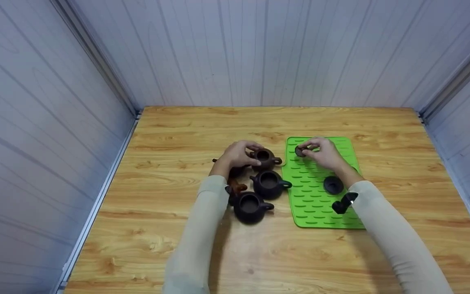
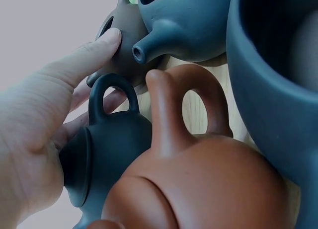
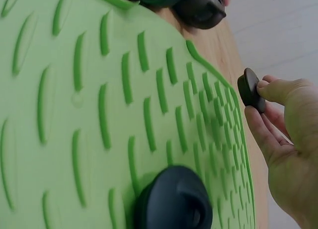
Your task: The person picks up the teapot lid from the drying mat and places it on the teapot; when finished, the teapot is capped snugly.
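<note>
My left hand grips a small dark brown teapot that stands without its lid; the thumb lies on its side near the opening. Up over the green mat, my right hand pinches a small dark round lid between thumb and fingers. Right beside the left hand is a lidded black teapot, partly hidden in the head view. A reddish-brown lidded teapot stands close to it. Two more black teapots, a middle one and a nearer one, have uncovered openings.
A larger black lid lies on the mat below my right wrist. The teapots crowd together left of the mat on a wooden table. Pale panel walls enclose the back and sides.
</note>
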Demonstrator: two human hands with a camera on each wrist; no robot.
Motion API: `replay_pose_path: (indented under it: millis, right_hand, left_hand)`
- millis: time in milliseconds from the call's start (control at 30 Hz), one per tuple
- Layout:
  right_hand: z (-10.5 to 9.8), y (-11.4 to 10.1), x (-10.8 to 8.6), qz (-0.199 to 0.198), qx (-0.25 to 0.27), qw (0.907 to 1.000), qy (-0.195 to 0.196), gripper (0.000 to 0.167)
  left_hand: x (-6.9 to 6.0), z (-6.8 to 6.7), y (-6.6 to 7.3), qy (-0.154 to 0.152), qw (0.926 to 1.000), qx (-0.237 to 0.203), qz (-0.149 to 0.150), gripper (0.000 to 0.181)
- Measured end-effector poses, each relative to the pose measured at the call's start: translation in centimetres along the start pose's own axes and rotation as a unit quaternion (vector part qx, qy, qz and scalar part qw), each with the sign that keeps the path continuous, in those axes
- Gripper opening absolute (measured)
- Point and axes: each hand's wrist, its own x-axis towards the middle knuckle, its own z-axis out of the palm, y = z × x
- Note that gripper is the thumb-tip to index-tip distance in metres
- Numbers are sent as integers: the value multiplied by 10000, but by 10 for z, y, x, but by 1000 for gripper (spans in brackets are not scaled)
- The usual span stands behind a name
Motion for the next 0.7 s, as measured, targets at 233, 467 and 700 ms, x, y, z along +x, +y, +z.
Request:
replay_pose_path:
  millis: [233, 467, 700]
  right_hand:
    - [8, -11, 5, -121, 19, 9999, -37, 26]
    - [15, -22, 10, -318, 103, 9994, -87, 24]
    - [25, -36, 14, -570, 16, 9983, -114, 22]
  left_hand:
    - [-1, 0, 1, -20, 10000, -17, 18, 54]
    - [-1, 0, 1, -45, 10000, -50, 59, 54]
    - [10, 2, -10, -62, 10000, -7, 6, 53]
